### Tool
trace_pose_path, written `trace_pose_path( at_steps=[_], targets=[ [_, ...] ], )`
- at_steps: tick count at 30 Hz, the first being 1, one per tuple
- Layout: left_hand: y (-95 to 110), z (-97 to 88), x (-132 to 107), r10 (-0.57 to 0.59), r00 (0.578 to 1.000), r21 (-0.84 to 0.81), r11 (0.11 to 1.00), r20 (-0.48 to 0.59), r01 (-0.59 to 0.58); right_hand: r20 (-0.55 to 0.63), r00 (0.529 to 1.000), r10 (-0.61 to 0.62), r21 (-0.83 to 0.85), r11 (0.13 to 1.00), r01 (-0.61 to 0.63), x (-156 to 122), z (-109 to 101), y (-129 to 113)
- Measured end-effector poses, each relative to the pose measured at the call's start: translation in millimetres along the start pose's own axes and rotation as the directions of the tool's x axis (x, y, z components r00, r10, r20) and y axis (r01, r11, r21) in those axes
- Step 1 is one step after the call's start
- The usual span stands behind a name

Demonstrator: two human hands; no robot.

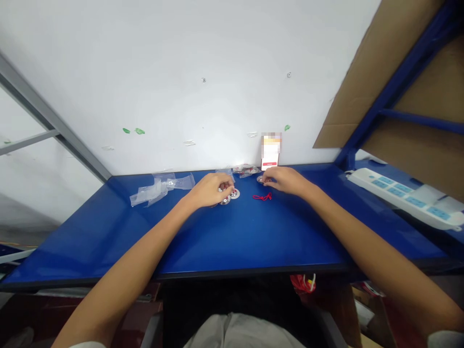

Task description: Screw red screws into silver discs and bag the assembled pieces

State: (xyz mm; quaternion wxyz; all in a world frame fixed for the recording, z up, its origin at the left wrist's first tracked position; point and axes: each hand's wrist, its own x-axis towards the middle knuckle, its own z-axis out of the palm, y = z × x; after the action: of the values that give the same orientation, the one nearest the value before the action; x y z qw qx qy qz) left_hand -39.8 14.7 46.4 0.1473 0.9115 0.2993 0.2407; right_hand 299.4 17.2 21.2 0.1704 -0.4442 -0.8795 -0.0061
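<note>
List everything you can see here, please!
Wall: one, white, at the back
Table: one, blue, middle
Round pieces: several, silvery, on table
Cord: one, red, on table
Plastic packets: several, clear, table's left
Packet pile: one, red and clear, table's back edge
Phone: one, bright white screen, against wall
Power strip: one, white and blue, right
Cardboard: several pieces, brown, right
Beams: several, blue, right
Frame: one, grey, left
Scraps: at least three, green, on wall
Bundle: one, red, under table
Left hand: one, at round pieces
Right hand: one, at another piece
</note>
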Motion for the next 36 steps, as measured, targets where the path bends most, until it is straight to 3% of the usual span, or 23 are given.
trace_pose_path(
  at_steps=[3,7,9,12,15,18,20,22,25,28,32,36],
  targets=[
    [1,0.4,0,-0.015,0.999,-0.027,1.000,-0.046,0.014,-0.174,0.985,0.009,0.077,0.997,0.004,-2,-10,-3],
    [12,6.3,2,-0.082,0.988,-0.183,0.981,-0.134,0.057,-0.400,0.916,0.036,0.273,0.959,0.081,-1,-17,-30],
    [18,12.8,3,-0.170,0.979,-0.373,0.920,-0.116,0.115,-0.435,0.900,0.026,0.347,0.927,0.141,1,-12,-50],
    [26,24.3,4,-0.295,0.955,-0.684,0.687,0.045,0.244,-0.441,0.898,-0.014,0.399,0.893,0.210,4,2,-76],
    [27,32.2,2,-0.399,0.903,-0.790,0.498,0.158,0.358,-0.424,0.901,-0.096,0.403,0.870,0.282,6,12,-90],
    [23,34.8,1,-0.475,0.866,-0.802,0.451,0.156,0.391,-0.404,0.899,-0.168,0.423,0.838,0.346,6,10,-93],
    [18,34.5,1,-0.508,0.856,-0.811,0.458,0.096,0.363,-0.437,0.892,-0.112,0.422,0.851,0.313,5,2,-89],
    [13,33.4,3,-0.537,0.843,-0.814,0.480,0.024,0.328,-0.401,0.916,-0.026,0.390,0.900,0.197,2,-7,-82],
    [9,31.0,4,-0.550,0.833,-0.821,0.498,-0.051,0.279,-0.100,0.995,-0.001,0.222,0.975,0.023,-2,-14,-66],
    [10,29.2,6,-0.555,0.830,-0.858,0.453,-0.058,0.243,0.106,0.994,0.006,0.049,0.999,-0.012,-4,-9,-52],
    [16,28.4,7,-0.545,0.838,-0.909,0.336,0.025,0.245,0.161,0.987,-0.025,0.018,1.000,0.022,-4,1,-45],
    [20,26.8,6,-0.513,0.856,-0.909,0.326,0.062,0.261,0.096,0.995,-0.037,0.062,0.998,0.032,-2,1,-51]
  ],
)
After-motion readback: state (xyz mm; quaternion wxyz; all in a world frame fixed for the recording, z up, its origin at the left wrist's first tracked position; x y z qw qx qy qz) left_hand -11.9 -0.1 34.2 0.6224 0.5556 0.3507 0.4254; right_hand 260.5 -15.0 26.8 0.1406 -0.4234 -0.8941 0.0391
